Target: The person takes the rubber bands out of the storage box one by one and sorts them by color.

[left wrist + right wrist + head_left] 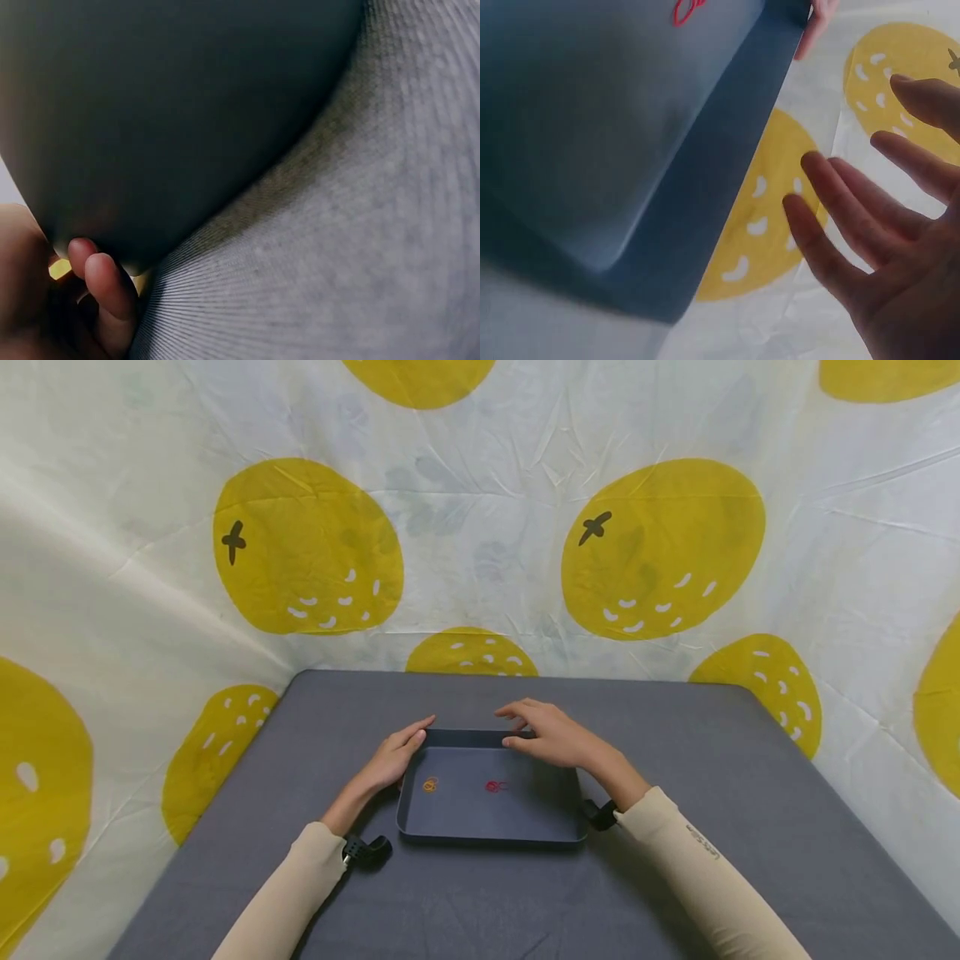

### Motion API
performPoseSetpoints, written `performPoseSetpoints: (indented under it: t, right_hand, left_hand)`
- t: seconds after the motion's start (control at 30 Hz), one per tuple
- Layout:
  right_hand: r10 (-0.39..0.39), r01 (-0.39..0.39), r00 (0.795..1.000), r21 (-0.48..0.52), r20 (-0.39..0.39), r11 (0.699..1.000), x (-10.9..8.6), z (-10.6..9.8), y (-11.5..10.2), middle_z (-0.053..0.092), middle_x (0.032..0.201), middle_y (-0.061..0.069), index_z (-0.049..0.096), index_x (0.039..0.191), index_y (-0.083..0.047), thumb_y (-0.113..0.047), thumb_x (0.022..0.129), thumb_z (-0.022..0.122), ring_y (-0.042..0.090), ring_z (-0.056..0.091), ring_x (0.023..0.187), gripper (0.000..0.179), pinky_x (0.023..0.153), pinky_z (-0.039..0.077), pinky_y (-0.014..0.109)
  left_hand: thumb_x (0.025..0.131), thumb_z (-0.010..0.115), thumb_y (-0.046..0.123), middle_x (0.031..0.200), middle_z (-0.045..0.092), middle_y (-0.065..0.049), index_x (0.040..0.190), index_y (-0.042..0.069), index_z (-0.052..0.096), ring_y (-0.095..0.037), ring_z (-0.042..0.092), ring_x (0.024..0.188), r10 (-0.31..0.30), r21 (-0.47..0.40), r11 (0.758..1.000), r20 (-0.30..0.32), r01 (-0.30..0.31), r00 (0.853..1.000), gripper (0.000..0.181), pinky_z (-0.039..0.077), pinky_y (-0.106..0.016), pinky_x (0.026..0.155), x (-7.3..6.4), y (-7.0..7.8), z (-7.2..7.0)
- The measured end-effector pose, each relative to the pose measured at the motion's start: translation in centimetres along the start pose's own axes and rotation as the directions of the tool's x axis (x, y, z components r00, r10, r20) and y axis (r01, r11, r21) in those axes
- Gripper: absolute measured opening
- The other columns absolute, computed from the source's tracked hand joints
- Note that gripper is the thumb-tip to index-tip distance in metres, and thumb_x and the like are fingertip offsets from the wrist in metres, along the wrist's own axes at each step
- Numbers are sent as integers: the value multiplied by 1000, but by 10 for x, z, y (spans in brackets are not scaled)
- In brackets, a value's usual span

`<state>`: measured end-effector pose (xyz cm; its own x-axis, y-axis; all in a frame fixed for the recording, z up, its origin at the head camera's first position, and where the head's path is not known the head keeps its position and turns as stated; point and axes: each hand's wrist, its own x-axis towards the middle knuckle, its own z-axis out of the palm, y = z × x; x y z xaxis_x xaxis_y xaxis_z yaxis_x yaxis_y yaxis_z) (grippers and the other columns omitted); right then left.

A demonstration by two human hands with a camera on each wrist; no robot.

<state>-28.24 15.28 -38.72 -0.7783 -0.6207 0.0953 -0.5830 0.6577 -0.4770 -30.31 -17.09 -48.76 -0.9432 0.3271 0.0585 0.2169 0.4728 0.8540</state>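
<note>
A dark grey rectangular tray is in front of me in the head view. My left hand grips its far left corner, thumb at the rim; in the left wrist view, fingertips curl against the tray's outer side. Inside lie a small bunch of orange loops on the left and red loops near the middle, thin like rubber bands. My right hand is over the far right corner, fingers spread and loosely bent. The right wrist view shows it apart from the tray wall, holding nothing.
The tray is over a table with a grey cloth. Behind and beside the table hangs a white curtain printed with yellow fruit shapes. Dark wrist cameras stick out below each forearm, the right one close to the tray's right side.
</note>
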Motion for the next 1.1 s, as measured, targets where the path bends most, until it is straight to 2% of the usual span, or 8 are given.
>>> performPoseSetpoints:
  t: [0.03, 0.1, 0.2, 0.57, 0.73, 0.97, 1.03, 1.1]
  right_hand:
    - [-9, 9, 1000, 14, 9, 1000, 2, 1, -1, 59, 143, 10, 56, 147, -11, -29, 102, 67, 27, 68, 119, 49, 99, 58, 46]
    - [-21, 20, 999, 36, 24, 999, 6, 3, -2, 62, 140, 10, 57, 145, -11, -28, 102, 67, 23, 69, 115, 47, 96, 59, 43]
    - [-27, 24, 999, 65, 47, 998, 14, 8, -5, 66, 133, 12, 59, 143, -11, -28, 103, 67, 21, 69, 110, 45, 94, 59, 40]
    - [-106, 84, 982, 140, 158, 987, 42, 39, -14, 74, 119, 13, 66, 134, -5, -20, 101, 68, 21, 73, 104, 37, 92, 59, 37]
    - [-149, 122, 968, 139, 202, 983, 55, 51, -18, 77, 113, 9, 71, 127, -5, -18, 99, 72, 16, 74, 98, 31, 88, 60, 30]
    - [-132, 103, 967, 136, 219, 985, 72, 66, -23, 79, 107, 5, 77, 119, -6, -14, 95, 76, 13, 74, 96, 25, 84, 60, 26]
    - [-119, 92, 967, 127, 224, 988, 76, 71, -23, 79, 106, 4, 78, 117, -8, -13, 94, 77, 12, 74, 95, 23, 82, 60, 25]
    - [-106, 78, 967, 125, 231, 989, 79, 77, -23, 79, 105, 3, 78, 115, -8, -14, 93, 78, 12, 74, 93, 23, 79, 59, 24]
  left_hand:
    - [114, 38, 38, 153, 53, -20, 160, 20, 43, -27, 53, 42, 1, -10, 1000, 3, -1, 1000, 50, 51, -39, 46, 0, 0, 0]
    - [113, 38, 39, 151, 54, -21, 160, 19, 43, -19, 50, 39, 5, -21, 1000, 7, -4, 1000, 50, 49, -37, 44, 1, -1, 0]
    - [113, 39, 40, 148, 56, -23, 160, 18, 43, -15, 47, 36, 17, -41, 999, 16, -16, 1000, 52, 48, -38, 41, 1, -2, 1]
    - [113, 42, 35, 145, 58, -25, 158, 18, 45, -17, 43, 36, 27, -91, 996, 45, -23, 999, 49, 47, -39, 40, 4, -5, -1]
    - [114, 41, 33, 132, 64, -29, 158, 18, 46, -15, 42, 35, 27, -93, 995, 48, -23, 998, 47, 47, -39, 39, 6, -5, -1]
    - [114, 40, 35, 98, 70, -27, 156, 19, 49, -12, 40, 34, 22, -71, 997, 18, -20, 1000, 47, 46, -37, 38, 6, -3, 0]
    - [114, 40, 35, 107, 71, -27, 156, 19, 49, -12, 39, 34, 25, -65, 998, 13, -24, 1000, 46, 46, -36, 38, 5, -3, 0]
    - [114, 40, 34, 127, 68, -27, 155, 18, 50, -13, 40, 36, 33, -61, 998, 9, -32, 999, 46, 46, -36, 39, 5, -3, 0]
